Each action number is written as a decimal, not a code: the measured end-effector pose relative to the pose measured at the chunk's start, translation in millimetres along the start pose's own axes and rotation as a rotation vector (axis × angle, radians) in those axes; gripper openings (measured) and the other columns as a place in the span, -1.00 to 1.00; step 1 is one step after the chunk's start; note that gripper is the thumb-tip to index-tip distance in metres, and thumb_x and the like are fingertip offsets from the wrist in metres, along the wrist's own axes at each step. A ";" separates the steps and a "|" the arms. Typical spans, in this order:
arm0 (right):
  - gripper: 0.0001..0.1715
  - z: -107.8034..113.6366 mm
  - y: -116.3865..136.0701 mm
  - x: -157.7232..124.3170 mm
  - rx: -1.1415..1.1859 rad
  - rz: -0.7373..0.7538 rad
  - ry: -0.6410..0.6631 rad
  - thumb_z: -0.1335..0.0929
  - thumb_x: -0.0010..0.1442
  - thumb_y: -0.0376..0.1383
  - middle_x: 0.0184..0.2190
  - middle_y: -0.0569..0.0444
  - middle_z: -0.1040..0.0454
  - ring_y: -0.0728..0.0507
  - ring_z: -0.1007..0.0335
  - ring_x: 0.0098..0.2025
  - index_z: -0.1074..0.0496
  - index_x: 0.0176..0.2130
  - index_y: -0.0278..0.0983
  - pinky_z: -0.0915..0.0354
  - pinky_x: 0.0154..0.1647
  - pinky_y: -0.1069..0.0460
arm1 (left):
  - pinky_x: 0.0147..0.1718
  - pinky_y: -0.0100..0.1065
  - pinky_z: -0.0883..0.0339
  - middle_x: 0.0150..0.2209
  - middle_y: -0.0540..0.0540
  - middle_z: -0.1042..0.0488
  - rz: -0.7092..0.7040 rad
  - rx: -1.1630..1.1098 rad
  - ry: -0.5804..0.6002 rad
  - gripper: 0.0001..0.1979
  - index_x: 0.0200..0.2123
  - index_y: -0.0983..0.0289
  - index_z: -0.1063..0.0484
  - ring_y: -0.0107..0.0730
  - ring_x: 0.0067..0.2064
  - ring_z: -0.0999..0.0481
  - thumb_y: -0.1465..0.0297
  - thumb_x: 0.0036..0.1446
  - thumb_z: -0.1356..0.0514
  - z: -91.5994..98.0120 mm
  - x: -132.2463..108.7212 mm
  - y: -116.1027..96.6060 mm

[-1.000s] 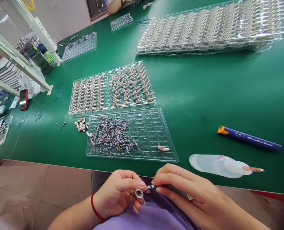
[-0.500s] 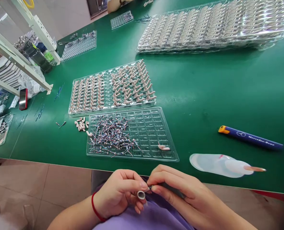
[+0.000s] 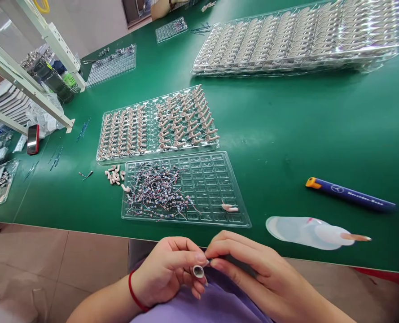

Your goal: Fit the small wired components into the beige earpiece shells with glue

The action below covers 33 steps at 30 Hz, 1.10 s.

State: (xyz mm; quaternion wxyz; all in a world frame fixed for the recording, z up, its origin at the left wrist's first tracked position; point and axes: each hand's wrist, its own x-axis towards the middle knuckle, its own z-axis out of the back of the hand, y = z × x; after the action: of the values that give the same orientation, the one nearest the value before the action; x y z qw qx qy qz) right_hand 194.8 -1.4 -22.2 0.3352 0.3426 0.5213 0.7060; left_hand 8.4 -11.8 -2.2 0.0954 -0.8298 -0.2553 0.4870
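My left hand (image 3: 175,267), with a red cord round its wrist, pinches a small pale earbud shell (image 3: 198,272) whose round open end faces up toward me. Thumb and forefinger of my right hand (image 3: 246,264) are pressed together beside it, on a tiny dark piece too small to make out. The fingertips of both hands nearly meet, just off the table's front edge. Beyond them lies a clear tray (image 3: 216,179) with a heap of small wired parts (image 3: 159,188) and one pale shell (image 3: 229,207) at its right.
A second tray (image 3: 150,130) holds rows of pale shells. Loose shells (image 3: 114,175) lie to its front left. At right are a blue box cutter (image 3: 350,194) and a white glue bottle (image 3: 310,232). Stacked filled trays (image 3: 287,40) stand at the back. A metal post (image 3: 61,49) rises at left.
My fingertips have shifted very slightly around the pale shell. Both hands keep nearly the same place, and the trays and tools are unmoved apart from a small camera shift.
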 end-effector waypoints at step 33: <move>-0.74 2.1 -1.9 4.1 -0.159 0.230 -0.175 -0.17 0.27 -0.54 -0.36 0.06 -0.37 0.01 -0.36 -0.35 -0.30 -0.17 -0.24 -0.36 -0.35 0.16 | -0.75 -0.57 -0.25 -0.64 -0.05 -0.41 0.031 0.081 0.141 -0.67 -0.49 0.35 -0.46 -0.59 -0.71 -0.37 0.30 -0.25 -0.48 4.0 3.8 -9.1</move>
State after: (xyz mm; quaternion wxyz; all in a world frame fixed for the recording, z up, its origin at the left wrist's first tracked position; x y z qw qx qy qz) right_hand 194.6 3.5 -23.1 0.3221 0.4327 0.3900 0.7462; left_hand 3.5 -2.5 -3.5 0.1388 -0.8615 -0.2152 0.4385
